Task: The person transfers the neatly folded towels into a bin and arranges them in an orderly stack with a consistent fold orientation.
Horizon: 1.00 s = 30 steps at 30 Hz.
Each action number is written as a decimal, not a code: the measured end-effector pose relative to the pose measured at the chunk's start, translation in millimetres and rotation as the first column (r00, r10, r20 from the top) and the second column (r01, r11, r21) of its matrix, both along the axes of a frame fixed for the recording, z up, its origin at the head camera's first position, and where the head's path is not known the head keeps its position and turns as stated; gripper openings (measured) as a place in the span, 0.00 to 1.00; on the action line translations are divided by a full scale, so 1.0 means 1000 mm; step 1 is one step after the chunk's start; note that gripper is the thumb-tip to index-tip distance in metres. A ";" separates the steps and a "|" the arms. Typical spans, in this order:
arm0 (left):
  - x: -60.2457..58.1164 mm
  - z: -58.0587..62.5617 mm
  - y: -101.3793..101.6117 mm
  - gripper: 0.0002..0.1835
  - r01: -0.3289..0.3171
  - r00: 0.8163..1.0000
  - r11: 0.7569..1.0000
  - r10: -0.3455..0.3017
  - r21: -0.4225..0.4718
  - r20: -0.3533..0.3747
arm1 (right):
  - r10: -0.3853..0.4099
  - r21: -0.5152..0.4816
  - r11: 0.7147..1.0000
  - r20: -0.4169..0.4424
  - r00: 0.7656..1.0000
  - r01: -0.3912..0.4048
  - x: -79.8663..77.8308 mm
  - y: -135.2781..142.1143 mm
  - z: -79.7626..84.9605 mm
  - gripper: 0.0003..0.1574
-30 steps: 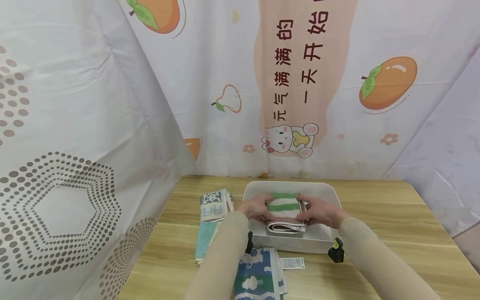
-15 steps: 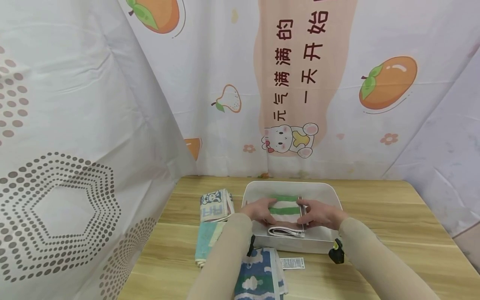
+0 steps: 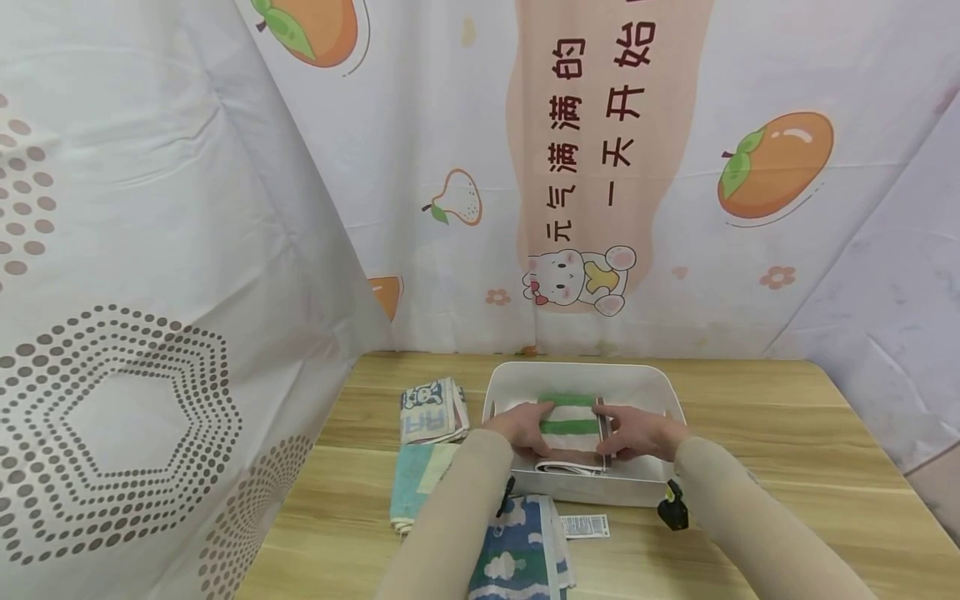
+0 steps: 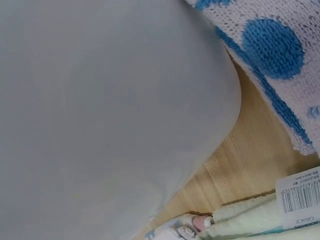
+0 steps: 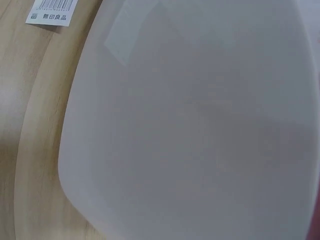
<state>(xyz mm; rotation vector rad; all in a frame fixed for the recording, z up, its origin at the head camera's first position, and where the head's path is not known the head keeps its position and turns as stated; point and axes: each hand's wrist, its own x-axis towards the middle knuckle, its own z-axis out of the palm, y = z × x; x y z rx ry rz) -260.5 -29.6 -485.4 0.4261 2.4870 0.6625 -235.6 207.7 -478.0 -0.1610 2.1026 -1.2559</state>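
Note:
A folded green-and-white striped towel (image 3: pixel 572 427) with a brownish front band lies level inside the white bin (image 3: pixel 607 490). On its left side my left hand (image 3: pixel 525 427) grips the edge, thumb toward the front. My right hand (image 3: pixel 637 430) holds the opposite edge, thumb and fingers spread along it. The towel's underside is hidden, so whether it touches the bin's floor cannot be seen. Both wrist views are mostly filled by the bin's outer wall (image 4: pixel 125 105), and neither shows the grip.
Left of the bin lie a folded cream-and-blue towel (image 3: pixel 425 412) and a teal one (image 3: pixel 412 479). A blue patterned towel (image 3: pixel 513 554) with a paper label (image 3: pixel 587 527) lies in front, partly under my left forearm. A patterned curtain (image 3: pixel 465 325) hangs behind the table.
Both hands have moved slightly down and toward me with the striped towel, which sits lower in the bin. The other towels have not moved.

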 end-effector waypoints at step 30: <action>0.007 0.037 -0.018 0.28 0.046 0.994 0.999 -0.046 0.001 -0.099 | -0.058 0.047 0.997 -0.100 0.993 0.063 0.008 0.016 0.020 0.49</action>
